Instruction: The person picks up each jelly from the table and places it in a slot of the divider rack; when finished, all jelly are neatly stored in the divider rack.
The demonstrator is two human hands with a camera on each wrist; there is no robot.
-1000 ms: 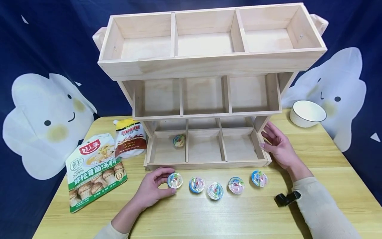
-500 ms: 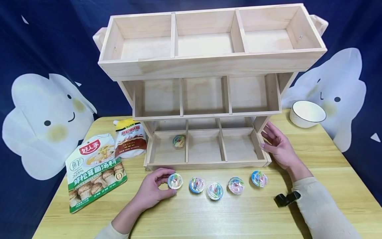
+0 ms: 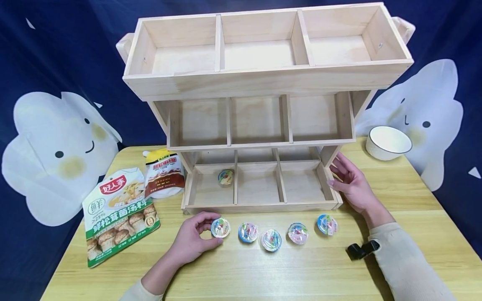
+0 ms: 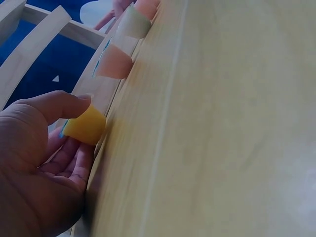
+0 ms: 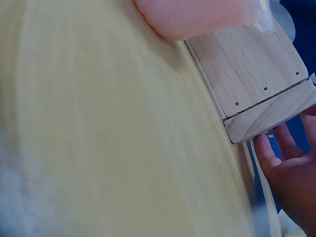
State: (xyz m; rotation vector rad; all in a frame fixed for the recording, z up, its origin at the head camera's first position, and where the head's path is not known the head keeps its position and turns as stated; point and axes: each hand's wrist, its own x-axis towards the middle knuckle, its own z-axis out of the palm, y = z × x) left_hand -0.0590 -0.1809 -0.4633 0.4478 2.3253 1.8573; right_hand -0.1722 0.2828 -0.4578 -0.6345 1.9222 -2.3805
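In the head view my left hand (image 3: 193, 237) curls its thumb and fingers round a jelly cup (image 3: 220, 228) on the table. The left wrist view shows this cup's yellow side (image 4: 88, 126) between thumb and fingers. To its right stand more jelly cups: a blue-pink one (image 3: 248, 232), a blue one (image 3: 271, 240), a pink one (image 3: 298, 233) and another blue-pink one (image 3: 327, 225). One more jelly cup (image 3: 226, 177) lies in the shelf's bottom left compartment. My right hand (image 3: 352, 184) touches the right side of the wooden shelf (image 3: 263, 207), fingers loosely extended.
The shelf has three tiers with compartments. Left of it lie a green-white soup seasoning pouch (image 3: 120, 215) and a yellow-brown pouch (image 3: 165, 173). A white bowl (image 3: 388, 143) stands at the back right. Behind hangs a dark blue curtain (image 3: 75, 42) with cloud faces.
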